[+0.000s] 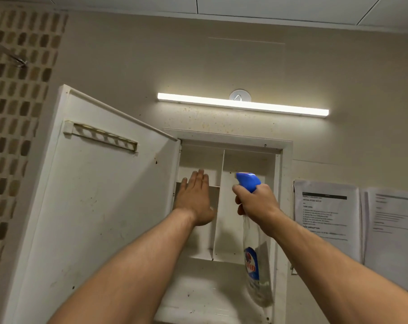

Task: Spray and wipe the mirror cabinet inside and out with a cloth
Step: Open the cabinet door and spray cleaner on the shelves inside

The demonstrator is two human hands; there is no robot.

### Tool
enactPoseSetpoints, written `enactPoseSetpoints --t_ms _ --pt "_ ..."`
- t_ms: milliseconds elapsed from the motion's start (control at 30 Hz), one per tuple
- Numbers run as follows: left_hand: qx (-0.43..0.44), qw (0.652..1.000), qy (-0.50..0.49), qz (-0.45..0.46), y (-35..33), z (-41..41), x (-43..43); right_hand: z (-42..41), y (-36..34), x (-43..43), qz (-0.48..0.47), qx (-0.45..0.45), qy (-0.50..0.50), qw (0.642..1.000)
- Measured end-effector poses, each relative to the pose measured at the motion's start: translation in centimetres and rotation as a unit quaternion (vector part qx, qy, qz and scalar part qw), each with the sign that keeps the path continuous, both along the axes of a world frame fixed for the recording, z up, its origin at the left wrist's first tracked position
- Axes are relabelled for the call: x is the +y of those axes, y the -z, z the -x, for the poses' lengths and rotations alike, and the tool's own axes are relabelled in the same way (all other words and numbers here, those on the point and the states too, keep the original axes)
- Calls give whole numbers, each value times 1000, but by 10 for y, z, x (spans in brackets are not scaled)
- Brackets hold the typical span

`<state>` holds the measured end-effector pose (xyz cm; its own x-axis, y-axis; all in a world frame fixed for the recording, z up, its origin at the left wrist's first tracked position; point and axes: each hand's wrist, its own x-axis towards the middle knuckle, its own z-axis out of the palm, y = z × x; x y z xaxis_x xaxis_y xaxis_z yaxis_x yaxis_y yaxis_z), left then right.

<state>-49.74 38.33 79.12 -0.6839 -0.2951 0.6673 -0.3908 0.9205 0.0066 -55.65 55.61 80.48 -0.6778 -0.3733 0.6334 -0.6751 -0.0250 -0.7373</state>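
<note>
At open cabinet (247, 164), L hand (194, 202) flat, fingers (200, 181) together; R hand (256, 204) grips 1 bottle (254, 265).

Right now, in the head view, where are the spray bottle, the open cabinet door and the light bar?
spray bottle (253, 239): head view, on its clear body.
cabinet door (93, 206): head view, middle of its inner face.
light bar (242, 104): head view, middle of the lit tube.

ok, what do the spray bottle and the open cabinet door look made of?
Clear spray bottle with blue trigger head: see-through glossy plastic body, the background shows through it; the head looks like opaque moulded plastic. White open cabinet door: matt white, likely painted or laminated board, possibly plastic; scuffs and dark specks show on it, and the core is not visible.
</note>
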Motion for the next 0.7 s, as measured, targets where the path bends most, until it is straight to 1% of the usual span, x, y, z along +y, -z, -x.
enactPoseSetpoints --t_ms 100,200,333,467,567,700 --pt "-33 999 -7 -13 0 -5 -16 -8 -10 -13 -8 47 -5 999" --pt "-37 999 5 -10 2 -7 -21 -14 -20 -29 -6 41 -16 999" --pt "-40 999 15 -4 0 -9 -23 -18 -21 -47 -24 65 11 998" --pt "-37 999 19 -2 0 -11 -23 -15 -17 -54 4 35 18 999" --pt "-31 999 21 -5 0 -10 -20 -11 -20 -53 15 55 55 997" --pt "-36 999 14 1 1 -8 -21 -7 -23 -44 45 38 36 998"
